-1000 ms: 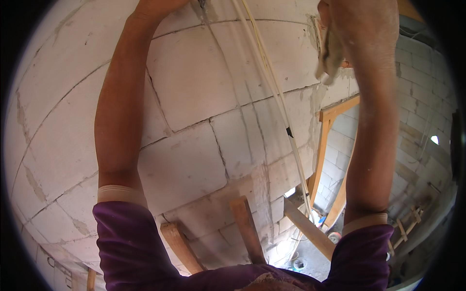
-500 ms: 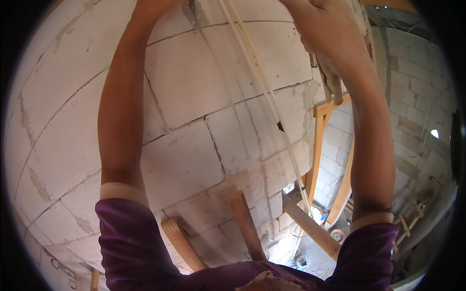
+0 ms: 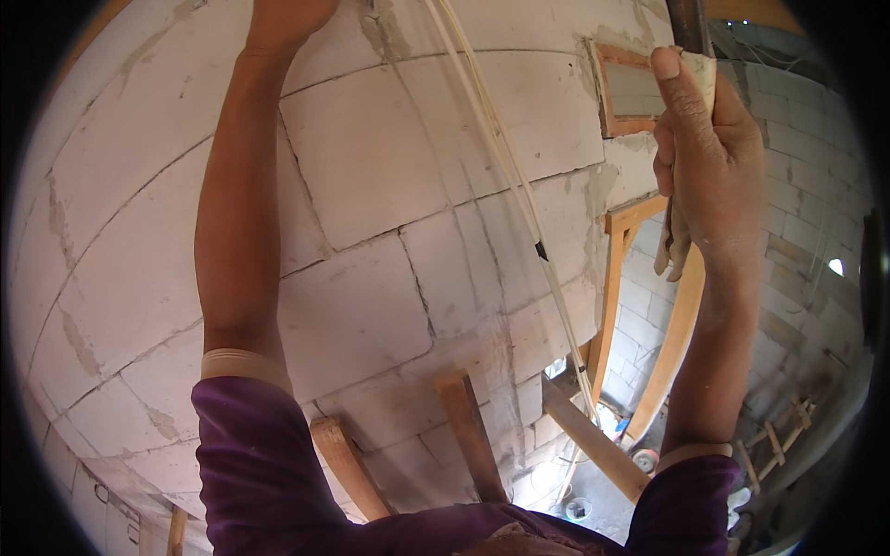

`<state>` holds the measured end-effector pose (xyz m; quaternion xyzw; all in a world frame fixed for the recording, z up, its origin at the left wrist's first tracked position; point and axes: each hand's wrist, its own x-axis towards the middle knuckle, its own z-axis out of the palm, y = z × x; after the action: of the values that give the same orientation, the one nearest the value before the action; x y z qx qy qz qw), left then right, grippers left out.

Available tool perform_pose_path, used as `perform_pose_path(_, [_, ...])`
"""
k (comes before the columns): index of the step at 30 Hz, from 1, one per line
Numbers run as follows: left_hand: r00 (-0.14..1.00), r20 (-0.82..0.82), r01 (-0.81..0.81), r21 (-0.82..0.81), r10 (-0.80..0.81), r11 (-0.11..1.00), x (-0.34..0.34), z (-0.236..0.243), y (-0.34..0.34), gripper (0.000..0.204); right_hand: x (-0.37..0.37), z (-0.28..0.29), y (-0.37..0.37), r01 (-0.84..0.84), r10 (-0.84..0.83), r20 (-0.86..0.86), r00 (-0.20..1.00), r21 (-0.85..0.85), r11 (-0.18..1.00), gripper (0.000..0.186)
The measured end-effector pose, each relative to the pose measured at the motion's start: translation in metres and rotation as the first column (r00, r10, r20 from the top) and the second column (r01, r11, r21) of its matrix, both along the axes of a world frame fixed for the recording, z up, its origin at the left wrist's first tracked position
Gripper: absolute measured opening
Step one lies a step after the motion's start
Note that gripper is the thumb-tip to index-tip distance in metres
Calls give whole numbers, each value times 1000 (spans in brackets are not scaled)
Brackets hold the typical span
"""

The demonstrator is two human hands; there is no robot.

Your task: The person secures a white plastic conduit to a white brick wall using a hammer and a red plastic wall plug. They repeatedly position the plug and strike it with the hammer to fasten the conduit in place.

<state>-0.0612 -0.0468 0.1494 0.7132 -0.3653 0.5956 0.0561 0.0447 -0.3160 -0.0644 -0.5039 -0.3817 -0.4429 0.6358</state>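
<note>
My left hand (image 3: 291,20) is raised against the block wall (image 3: 436,139) at the top edge, its fingers out of view. Beside it, pale cables (image 3: 528,213) run down the wall, one taped in black. My right hand (image 3: 718,171) is closed round a pale, worn, rag-like piece (image 3: 676,250) at the upper right, thumb pointing up. A dark upright bar (image 3: 689,20) shows just above this hand; I cannot tell whether they are joined. Behind the fingers is a small wood-framed opening (image 3: 629,119) in the wall.
Timber beams (image 3: 468,426) jut from the wall below me. A wooden frame (image 3: 613,306) stands at the opening on the right, with a lower floor (image 3: 598,473) and buckets (image 3: 578,509) far below. A rough wooden ladder-like structure (image 3: 777,440) is at the lower right.
My right hand has come down and turned, bringing the pale piece into clearer view and uncovering the small framed opening. My left arm is almost unmoved.
</note>
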Motion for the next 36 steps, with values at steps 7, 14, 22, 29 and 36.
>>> perform_pose_path(7, [998, -46, -43, 45, 45, 998, 10, 3, 10, 31, -2, 0, 9, -46, 40, -97, 994, -53, 998, 52])
perform_pose_path(14, [998, -26, -61, 82, 63, 995, 13, 5, 11, 30, 7, 15, 16, 173, -169, 82, 982, -46, 984, 55])
perform_pose_path(22, [992, -38, -119, 99, 123, 988, 9, 4, 6, 28, -40, 76, 9, -11, -1, 240, 971, 48, 999, 41])
perform_pose_path(29, [982, 56, -186, 123, 180, 975, 8, 5, 2, 29, -56, 128, -16, -260, 225, -144, 964, -313, 913, 49])
perform_pose_path(36, [988, 2, -153, 91, 153, 984, 9, -3, 14, 30, -10, 86, 61, 264, -246, 300, 922, -21, 964, 46])
